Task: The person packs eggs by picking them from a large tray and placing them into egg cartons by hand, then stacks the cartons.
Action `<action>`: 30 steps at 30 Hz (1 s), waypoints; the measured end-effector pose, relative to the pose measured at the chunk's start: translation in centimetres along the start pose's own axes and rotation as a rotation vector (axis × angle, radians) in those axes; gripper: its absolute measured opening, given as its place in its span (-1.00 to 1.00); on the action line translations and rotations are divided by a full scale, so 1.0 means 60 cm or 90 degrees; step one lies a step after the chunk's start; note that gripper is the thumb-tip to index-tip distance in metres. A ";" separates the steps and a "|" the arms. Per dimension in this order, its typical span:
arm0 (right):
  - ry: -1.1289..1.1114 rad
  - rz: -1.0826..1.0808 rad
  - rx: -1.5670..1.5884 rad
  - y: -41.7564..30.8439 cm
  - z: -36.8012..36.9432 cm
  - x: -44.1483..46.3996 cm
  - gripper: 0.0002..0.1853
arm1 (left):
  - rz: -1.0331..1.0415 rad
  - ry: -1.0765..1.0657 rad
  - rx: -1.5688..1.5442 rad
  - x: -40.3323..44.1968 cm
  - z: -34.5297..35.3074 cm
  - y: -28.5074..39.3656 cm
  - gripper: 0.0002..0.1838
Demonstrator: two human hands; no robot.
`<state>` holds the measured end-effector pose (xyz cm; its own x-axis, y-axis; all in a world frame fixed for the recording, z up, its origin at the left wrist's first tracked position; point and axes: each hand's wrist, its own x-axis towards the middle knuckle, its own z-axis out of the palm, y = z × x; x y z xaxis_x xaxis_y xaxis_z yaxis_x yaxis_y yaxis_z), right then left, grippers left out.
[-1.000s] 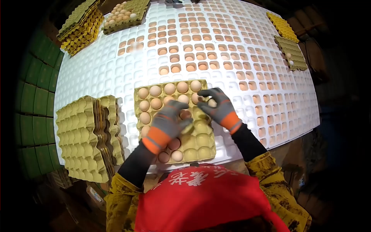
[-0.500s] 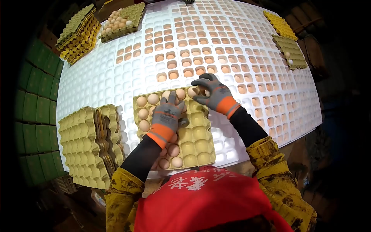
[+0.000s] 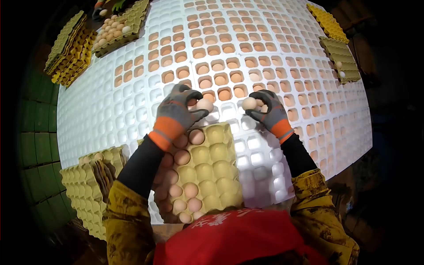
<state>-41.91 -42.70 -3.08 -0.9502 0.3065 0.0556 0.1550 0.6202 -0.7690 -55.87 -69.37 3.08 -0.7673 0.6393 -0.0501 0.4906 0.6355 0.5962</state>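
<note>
My left hand (image 3: 179,106), in a grey and orange glove, is closed on a pale egg (image 3: 204,105) above the white cell tray (image 3: 228,109). Level with it on the right, my right hand (image 3: 270,110) grips eggs (image 3: 249,104), one at its fingertips and at least one more between the fingers. Below my hands lies a yellowish pulp tray (image 3: 216,154). Brown eggs (image 3: 191,190) fill part of its left side, and its right-hand cups hold none. My left forearm covers some of that tray.
Stacks of pulp trays stand at the near left (image 3: 84,190) and far left (image 3: 66,53). Beside the far stack is a partly filled egg tray (image 3: 137,17), near another person's gloved hands (image 3: 99,11). Two trays (image 3: 340,57) (image 3: 327,22) lie at the far right.
Both hands have moved forward off the pulp tray, carrying eggs over the white cells. The view has shifted, and another person's gloved hands now show at the upper left.
</note>
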 end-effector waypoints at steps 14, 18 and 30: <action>-0.079 0.221 0.391 0.035 0.071 0.001 -0.59 | 0.018 -0.339 0.027 0.042 0.035 -0.042 -0.70; 0.133 0.144 0.534 0.041 0.042 0.005 -0.63 | -0.097 -0.252 -0.135 0.034 0.021 -0.093 -0.66; 0.156 -0.151 -0.165 0.037 0.056 -0.015 -0.55 | -0.115 -0.129 -0.187 -0.013 0.018 -0.145 -0.76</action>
<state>-41.61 -44.02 -7.01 -0.8803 0.2762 0.3858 0.0320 0.8458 -0.5325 -59.13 -74.94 -2.94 -0.7186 0.6202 -0.3145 0.1941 0.6131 0.7658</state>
